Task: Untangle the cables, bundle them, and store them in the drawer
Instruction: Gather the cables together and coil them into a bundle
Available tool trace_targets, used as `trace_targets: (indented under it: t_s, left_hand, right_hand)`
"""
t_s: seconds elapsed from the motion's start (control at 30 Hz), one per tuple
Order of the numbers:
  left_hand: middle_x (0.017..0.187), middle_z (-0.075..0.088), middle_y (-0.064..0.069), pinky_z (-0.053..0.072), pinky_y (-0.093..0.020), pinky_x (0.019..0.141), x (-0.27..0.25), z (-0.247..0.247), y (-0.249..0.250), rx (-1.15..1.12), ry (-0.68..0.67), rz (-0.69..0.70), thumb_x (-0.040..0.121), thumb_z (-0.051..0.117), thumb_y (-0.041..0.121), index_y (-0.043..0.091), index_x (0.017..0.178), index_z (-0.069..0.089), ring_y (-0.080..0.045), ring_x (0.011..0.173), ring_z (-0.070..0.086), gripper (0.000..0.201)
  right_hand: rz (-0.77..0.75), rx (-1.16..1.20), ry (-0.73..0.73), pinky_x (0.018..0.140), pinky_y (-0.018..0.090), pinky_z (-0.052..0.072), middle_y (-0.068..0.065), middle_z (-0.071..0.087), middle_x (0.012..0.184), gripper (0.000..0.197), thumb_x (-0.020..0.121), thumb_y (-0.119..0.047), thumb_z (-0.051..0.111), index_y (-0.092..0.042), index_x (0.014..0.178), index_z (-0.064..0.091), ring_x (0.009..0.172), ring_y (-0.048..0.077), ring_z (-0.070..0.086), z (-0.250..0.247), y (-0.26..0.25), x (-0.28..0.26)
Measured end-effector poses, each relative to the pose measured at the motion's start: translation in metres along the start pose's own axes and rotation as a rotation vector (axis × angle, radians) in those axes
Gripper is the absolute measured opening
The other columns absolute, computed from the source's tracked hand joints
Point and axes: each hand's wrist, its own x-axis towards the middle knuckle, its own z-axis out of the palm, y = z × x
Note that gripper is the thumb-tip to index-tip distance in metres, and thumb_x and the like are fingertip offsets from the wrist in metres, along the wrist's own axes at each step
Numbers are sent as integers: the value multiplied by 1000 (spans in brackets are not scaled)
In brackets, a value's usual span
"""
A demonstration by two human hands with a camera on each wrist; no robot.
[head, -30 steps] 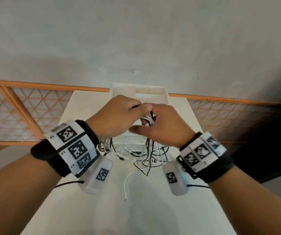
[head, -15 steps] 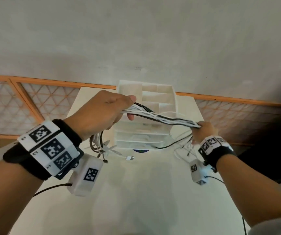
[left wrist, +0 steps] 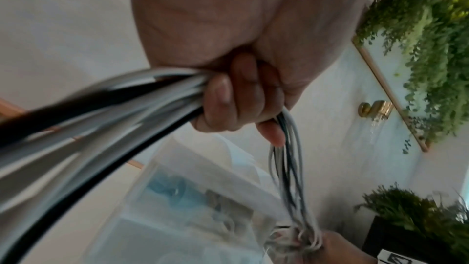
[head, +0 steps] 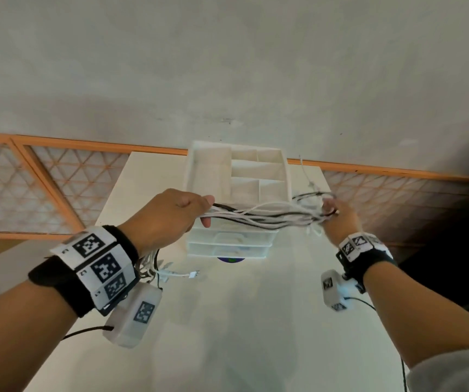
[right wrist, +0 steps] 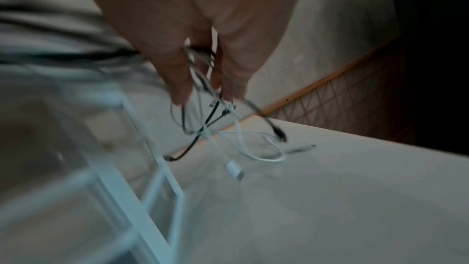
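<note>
Both hands have drawn farther apart, stretching the cables (head: 261, 216) straighter.

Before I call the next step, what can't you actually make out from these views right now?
- Cables: the count and any remaining knots; strands overlap in the head view and blur in both wrist views.
- Left hand: head view shows its back only, hiding its grip.
- Right hand: motion blur smears fingertips and plugs.
- Drawer unit: drawer contents unreadable through translucent fronts.

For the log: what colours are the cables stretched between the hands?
Mostly white, with a few black; the cables show clearest in the head view.
</note>
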Motion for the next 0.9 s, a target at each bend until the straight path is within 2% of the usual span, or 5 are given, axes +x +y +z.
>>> trace_targets:
  t_s: [0.17, 0.3, 0.47, 0.6, 0.9]
  left_hand:
    - [46, 47, 6, 36, -25, 53, 5, 27, -10, 211, -6, 1, 101, 43, 48, 16, 74, 71, -13, 46, 42, 50]
    - [43, 54, 16, 34, -13, 45, 9, 43, -8, 293, -51, 26, 104, 39, 42, 12, 80, 70, -4, 42, 41, 50]
    - [74, 66, 7, 37, -13, 58, 7, 57, 3, 354, -194, 191, 96, 47, 55, 19, 78, 66, -3, 68, 59, 45]
    - [72, 63, 9, 43, -23, 61, 0, 53, -20, 399, -333, 191, 85, 68, 51, 29, 73, 57, -6, 67, 59, 28]
    - [60, 50, 6, 35, -20, 48, -32, 41, -122, 387, -149, -91, 97, 51, 49, 21, 70, 46, -9, 51, 47, 38]
  right_hand:
    - [80, -425, -384, 99, 30, 46, 7, 53, 144, 70, 85, -13, 58, -33, 149, 40, 127, 26, 54, 17, 33, -24]
    - [-162, -87, -123, 85, 32, 52, -2, 63, 115, 56, 79, -10, 64, -29, 131, 60, 97, 19, 64, -5, -22, -52]
    - [-558, -47, -482, 67, 19, 41, -15, 59, 85, 39, 76, -26, 81, -30, 111, 66, 69, 2, 51, 11, -95, -132]
    - [-546, -169, -332, 56, 16, 34, -11, 52, 53, 30, 86, -27, 73, -23, 64, 54, 52, 6, 50, 37, -70, -126]
    - [-589, -4, 282, 62, 5, 37, -2, 53, 71, 16, 78, -12, 63, -13, 85, 77, 57, 13, 45, 35, -21, -113]
